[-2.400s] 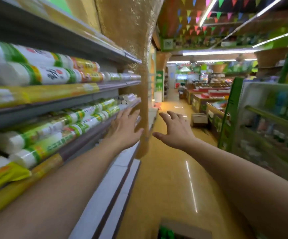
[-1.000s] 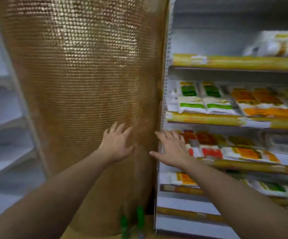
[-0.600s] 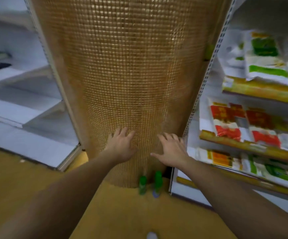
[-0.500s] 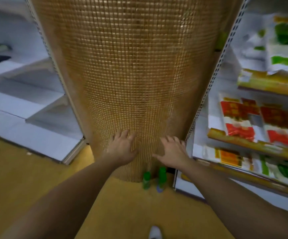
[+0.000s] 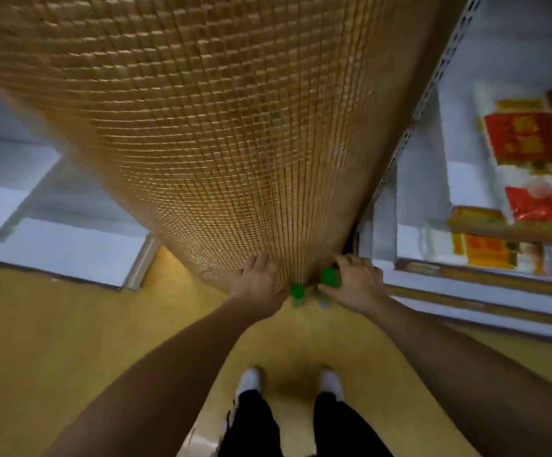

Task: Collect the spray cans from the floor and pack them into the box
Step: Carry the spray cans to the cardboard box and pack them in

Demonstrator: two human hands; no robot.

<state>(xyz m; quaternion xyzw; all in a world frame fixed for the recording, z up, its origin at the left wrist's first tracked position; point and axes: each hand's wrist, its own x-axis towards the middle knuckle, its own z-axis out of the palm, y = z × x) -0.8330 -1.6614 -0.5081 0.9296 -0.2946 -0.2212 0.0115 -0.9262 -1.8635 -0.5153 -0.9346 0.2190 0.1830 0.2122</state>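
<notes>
Two spray cans with green caps stand side by side on the yellow floor, at the foot of a gold mosaic pillar (image 5: 222, 143). My right hand (image 5: 355, 283) reaches down to the right spray can (image 5: 329, 278), and its fingers and thumb curl round the green cap. The left spray can (image 5: 297, 293) stands just right of my left hand (image 5: 257, 285), whose fingers are stretched toward the pillar base beside the can. The frame is blurred. The box is out of view.
White shelving (image 5: 472, 282) with red, orange and green packets stands right of the pillar. Low white shelf bases (image 5: 63, 249) lie to the left. My two feet in white shoes (image 5: 250, 379) stand on the floor behind the cans.
I have bent down and the view has tilted toward the floor. Both hands dropped from the pillar face to the cans. My right hand has closed round the right can.
</notes>
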